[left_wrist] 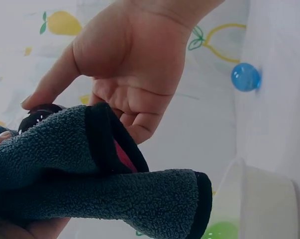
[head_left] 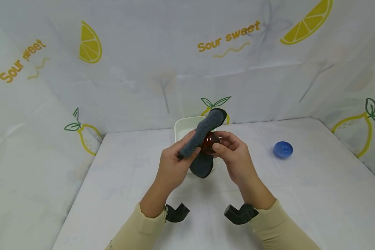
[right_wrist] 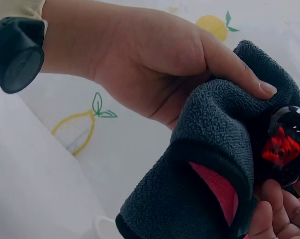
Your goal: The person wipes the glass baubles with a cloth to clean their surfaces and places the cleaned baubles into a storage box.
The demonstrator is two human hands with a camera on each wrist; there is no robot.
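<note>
My left hand [head_left: 175,163] grips a folded grey terry cloth [head_left: 201,133] with a black border. Part of a pink underside shows inside the fold of the cloth [right_wrist: 209,114] in the right wrist view. With thumb and fingers, my right hand [head_left: 235,156] holds a dark red, glossy ball [head_left: 210,143] against the cloth. Seen from the right wrist, the ball [right_wrist: 281,147] looks nearly black with a bright red patch, and the left thumb lies on the cloth beside it. The cloth hides part of the left hand's fingers.
Behind the hands stands a white container [head_left: 185,122], partly hidden by the cloth. The left wrist view shows a green ball [left_wrist: 222,231] inside it. A clear blue ball [head_left: 283,149] sits on the white-covered table to the right. Lemon-printed sheeting rises behind the table.
</note>
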